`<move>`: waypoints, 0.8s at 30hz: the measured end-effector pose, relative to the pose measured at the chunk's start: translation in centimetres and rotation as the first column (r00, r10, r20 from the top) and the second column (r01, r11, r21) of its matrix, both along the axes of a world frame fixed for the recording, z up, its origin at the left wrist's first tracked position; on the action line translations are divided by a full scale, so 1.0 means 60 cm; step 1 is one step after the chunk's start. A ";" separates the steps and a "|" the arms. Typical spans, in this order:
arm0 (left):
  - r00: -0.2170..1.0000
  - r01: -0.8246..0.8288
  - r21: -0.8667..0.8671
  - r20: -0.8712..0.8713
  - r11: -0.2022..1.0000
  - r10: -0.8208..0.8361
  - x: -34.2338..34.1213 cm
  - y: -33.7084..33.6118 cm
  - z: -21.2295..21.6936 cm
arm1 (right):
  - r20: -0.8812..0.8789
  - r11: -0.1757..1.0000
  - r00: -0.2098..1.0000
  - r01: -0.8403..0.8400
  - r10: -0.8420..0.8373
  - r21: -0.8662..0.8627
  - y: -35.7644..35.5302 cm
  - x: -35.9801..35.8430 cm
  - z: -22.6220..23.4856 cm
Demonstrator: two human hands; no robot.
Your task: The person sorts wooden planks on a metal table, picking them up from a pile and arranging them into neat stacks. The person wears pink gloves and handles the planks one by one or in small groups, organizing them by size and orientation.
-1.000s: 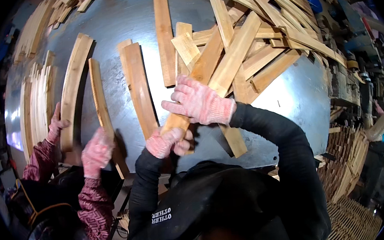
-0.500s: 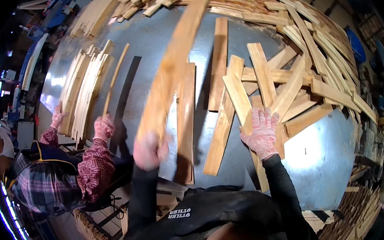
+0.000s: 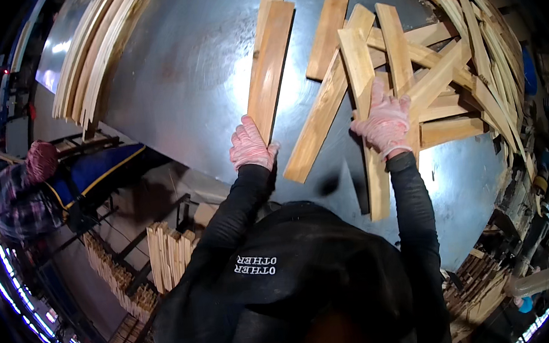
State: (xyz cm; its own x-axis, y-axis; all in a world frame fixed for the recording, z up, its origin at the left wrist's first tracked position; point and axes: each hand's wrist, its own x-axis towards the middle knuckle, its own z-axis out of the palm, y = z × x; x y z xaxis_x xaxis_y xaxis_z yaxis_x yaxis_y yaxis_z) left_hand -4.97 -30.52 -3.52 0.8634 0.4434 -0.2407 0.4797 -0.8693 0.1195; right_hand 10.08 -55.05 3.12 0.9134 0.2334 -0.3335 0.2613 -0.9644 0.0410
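My left hand [image 3: 251, 146], in a pink and white knit glove, is closed round the near end of a wooden board [image 3: 271, 61]. That board lies lengthwise over another board [image 3: 265, 17], which shows along its left side and far end. My right hand [image 3: 384, 119], gloved alike, rests with fingers apart on a pale board [image 3: 378, 185] at the edge of a loose heap. Between my hands a knotty board [image 3: 316, 128] slants across the grey metal table [image 3: 193, 67]. Another board [image 3: 333, 22] lies beyond it.
Crossed boards [image 3: 439, 78] heap up on the right, with more piled along the far right rim. Neat strips [image 3: 98, 56] stand stacked at the far left. A co-worker's gloved hand [image 3: 41, 159] is off the table's left edge. Wood bundles [image 3: 171, 256] stand below.
The blurred board in my left hand has come down onto the board beneath it. My right hand stays at the heap. The co-worker has moved away from the stacked strips; the view has shifted.
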 end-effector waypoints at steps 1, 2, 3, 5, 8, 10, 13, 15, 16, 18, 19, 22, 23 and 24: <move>0.996 -0.065 -0.104 -0.060 0.993 0.058 -0.017 0.004 -0.002 | 0.021 1.000 1.000 0.002 -0.002 0.016 -0.001 -0.001 0.000; 0.994 -0.095 -0.169 -0.072 0.981 0.084 -0.022 0.009 0.019 | 0.035 1.000 0.999 -0.004 0.003 0.029 0.000 -0.007 0.003; 0.989 -0.129 -0.230 -0.094 0.965 0.110 -0.018 0.023 0.042 | -0.079 1.000 0.997 0.025 -0.026 -0.005 0.011 -0.007 0.033; 0.986 -0.068 -0.524 0.092 0.849 0.136 -0.020 0.089 -0.013 | -0.101 0.996 0.992 0.068 -0.073 -0.050 0.012 -0.013 0.032; 0.942 -0.081 -0.841 -0.240 -0.534 0.235 -0.043 0.188 -0.038 | 0.228 1.000 0.974 0.011 -0.008 -0.013 0.015 -0.058 -0.006; 0.914 -0.107 -0.582 -0.376 -0.807 0.150 -0.036 0.187 0.022 | 0.423 0.992 0.906 -0.060 0.008 0.111 0.027 -0.104 -0.031; 0.920 -0.078 -0.907 -0.225 -0.415 0.319 -0.048 0.210 0.033 | 0.160 0.840 0.982 0.001 -0.104 0.543 0.112 -0.189 -0.067; 0.946 -0.021 -0.995 0.013 0.101 0.323 -0.044 0.240 -0.002 | -0.019 0.815 0.963 0.240 -0.271 0.527 0.165 -0.226 -0.110; 0.949 -0.023 -0.935 0.091 0.355 0.301 -0.044 0.255 -0.020 | -0.174 0.758 0.897 0.436 -0.405 0.485 0.182 -0.226 -0.121; 0.911 0.010 -0.816 0.245 0.578 0.330 -0.040 0.315 -0.053 | -0.081 0.827 0.909 0.407 -0.409 0.388 0.181 -0.222 -0.127; 0.927 -0.020 -0.658 0.269 0.753 0.260 -0.031 0.339 -0.048 | -0.039 0.852 0.912 0.397 -0.409 0.340 0.178 -0.219 -0.130; 0.947 -0.159 0.123 0.299 0.980 0.116 -0.021 0.293 0.047 | -0.132 0.601 0.858 0.450 -0.497 0.660 0.111 -0.205 -0.155; 0.865 -0.021 0.205 0.495 0.979 -0.085 -0.029 0.278 0.025 | -0.367 0.385 0.817 0.545 -0.445 0.745 0.097 -0.199 -0.118; 0.882 0.063 -0.120 0.471 0.991 0.000 -0.036 0.238 -0.019 | -0.490 0.054 0.812 0.531 -0.316 0.846 0.080 -0.194 -0.130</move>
